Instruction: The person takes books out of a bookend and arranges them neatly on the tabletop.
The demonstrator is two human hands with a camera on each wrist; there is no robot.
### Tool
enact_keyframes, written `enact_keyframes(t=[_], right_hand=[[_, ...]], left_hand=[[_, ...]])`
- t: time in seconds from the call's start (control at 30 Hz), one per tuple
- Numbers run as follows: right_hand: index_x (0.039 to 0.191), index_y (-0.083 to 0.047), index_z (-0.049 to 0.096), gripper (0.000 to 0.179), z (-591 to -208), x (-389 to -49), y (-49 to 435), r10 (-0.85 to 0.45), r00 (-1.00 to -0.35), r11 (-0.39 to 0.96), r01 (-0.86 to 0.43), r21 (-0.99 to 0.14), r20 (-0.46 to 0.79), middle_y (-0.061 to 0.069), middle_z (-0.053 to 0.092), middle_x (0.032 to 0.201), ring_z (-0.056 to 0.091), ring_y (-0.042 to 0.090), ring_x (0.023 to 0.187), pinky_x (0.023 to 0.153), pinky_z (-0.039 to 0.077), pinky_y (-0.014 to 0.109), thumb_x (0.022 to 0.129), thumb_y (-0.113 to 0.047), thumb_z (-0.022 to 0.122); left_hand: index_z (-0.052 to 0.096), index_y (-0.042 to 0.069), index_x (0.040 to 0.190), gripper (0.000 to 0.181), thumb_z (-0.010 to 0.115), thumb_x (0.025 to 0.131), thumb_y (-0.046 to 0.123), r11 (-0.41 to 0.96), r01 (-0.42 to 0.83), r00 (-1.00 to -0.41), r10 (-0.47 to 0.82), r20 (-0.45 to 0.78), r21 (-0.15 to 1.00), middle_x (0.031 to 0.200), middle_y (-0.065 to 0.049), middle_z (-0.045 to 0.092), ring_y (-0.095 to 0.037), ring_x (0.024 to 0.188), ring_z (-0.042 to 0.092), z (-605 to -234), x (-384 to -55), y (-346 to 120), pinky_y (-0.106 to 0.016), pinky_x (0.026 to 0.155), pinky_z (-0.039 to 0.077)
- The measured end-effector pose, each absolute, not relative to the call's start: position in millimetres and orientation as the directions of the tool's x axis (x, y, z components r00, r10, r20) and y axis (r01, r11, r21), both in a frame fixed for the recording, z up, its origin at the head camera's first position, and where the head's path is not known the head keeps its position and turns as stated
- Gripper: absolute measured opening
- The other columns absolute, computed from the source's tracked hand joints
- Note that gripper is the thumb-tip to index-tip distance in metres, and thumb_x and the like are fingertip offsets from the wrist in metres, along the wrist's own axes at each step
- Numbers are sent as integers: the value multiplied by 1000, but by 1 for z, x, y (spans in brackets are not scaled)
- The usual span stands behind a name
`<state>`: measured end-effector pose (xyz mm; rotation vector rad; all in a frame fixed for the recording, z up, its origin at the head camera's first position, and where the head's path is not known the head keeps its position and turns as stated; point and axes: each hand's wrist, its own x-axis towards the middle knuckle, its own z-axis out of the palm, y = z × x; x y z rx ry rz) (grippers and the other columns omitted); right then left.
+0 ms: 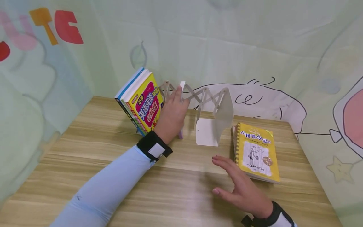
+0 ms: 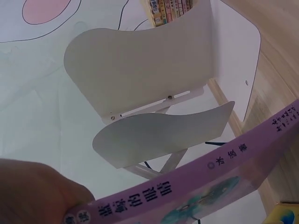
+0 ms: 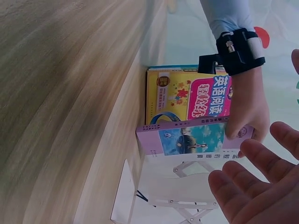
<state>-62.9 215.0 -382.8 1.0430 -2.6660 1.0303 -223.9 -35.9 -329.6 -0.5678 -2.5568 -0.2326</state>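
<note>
On the wooden tabletop, as the head view showed it, the upright books stood at ten o'clock of the frame's middle, apparently the finished part of the work. The left hand sat just beside them, its grip mostly hidden. A white metal bookend spread its plates at about four o'clock, its visible bay unfilled. Farther out at four o'clock, a flat pile of yellow books looked like what was left to stand up. At five o'clock the right hand hovered with fingers loosely spread, holding nothing.

In the left wrist view, a purple book ran from eight towards three o'clock, the left hand at its eight o'clock end. The bookend's pale plates stood beyond it, towards twelve.

In the right wrist view, the purple book was at four o'clock, upright just beside a yellow-covered one, with the left hand pinching its top corner. Its placing seemed nearly done but not yet released; whether the two covers touched could not be told.
</note>
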Motion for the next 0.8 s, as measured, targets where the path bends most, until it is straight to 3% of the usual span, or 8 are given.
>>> enact_keyframes(t=[0.33, 0.53, 0.8], right_hand=[[144, -23, 33, 76, -384, -64, 211, -568, -763, 544, -629, -556, 307, -1, 37, 146, 36, 15, 133, 108, 26, 16, 80, -29, 74], [143, -20, 33, 76, -386, -64, 211, -566, -759, 536, -635, -556, 321, -1, 38, 145, 37, 16, 132, 108, 27, 17, 79, -27, 74], [142, -21, 34, 74, -388, -66, 212, -555, -772, 526, -615, -588, 310, -3, 38, 144, 39, 15, 130, 107, 28, 16, 80, -25, 74]], left_hand=[[57, 3, 121, 42, 70, 81, 6, 891, 446, -773, 340, 535, 79, 147, -27, 26, -43, 126, 42, -333, -212, -38, -42, 92, 47], [57, 3, 121, 41, 69, 82, 6, 878, 479, -746, 404, 529, 6, 149, -25, 24, -40, 130, 38, -335, -201, -29, -38, 91, 48], [57, 4, 120, 38, 68, 83, 5, 870, 491, -708, 423, 565, -36, 149, -25, 24, -38, 127, 42, -339, -200, -23, -32, 75, 55]])
